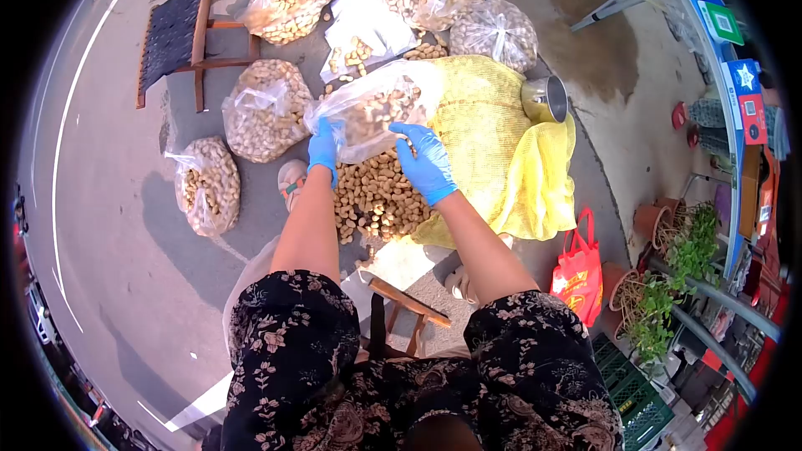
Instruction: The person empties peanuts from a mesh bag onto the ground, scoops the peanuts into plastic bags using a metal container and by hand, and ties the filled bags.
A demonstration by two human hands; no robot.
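Both hands wear blue gloves and are at a clear plastic bag point(376, 108) with peanuts inside. My left hand point(324, 149) is closed on the bag's left end. At the bag's right part, my right hand point(424, 160) has its thumb and fingers apart, touching or close to the plastic; whether it grips is unclear. Below the bag lies a heap of loose peanuts point(380, 196). A large yellow mesh sack point(476, 125) lies right of the heap, with a metal cup point(545, 100) on its upper right side.
Filled peanut bags point(267, 113) stand left and beyond. A white bag point(359, 25) lies among them. A woven stool point(180, 29) is at upper left, another wooden stool point(409, 301) below me. At right are a red bag point(578, 276), potted plants point(656, 326) and a green crate point(626, 384).
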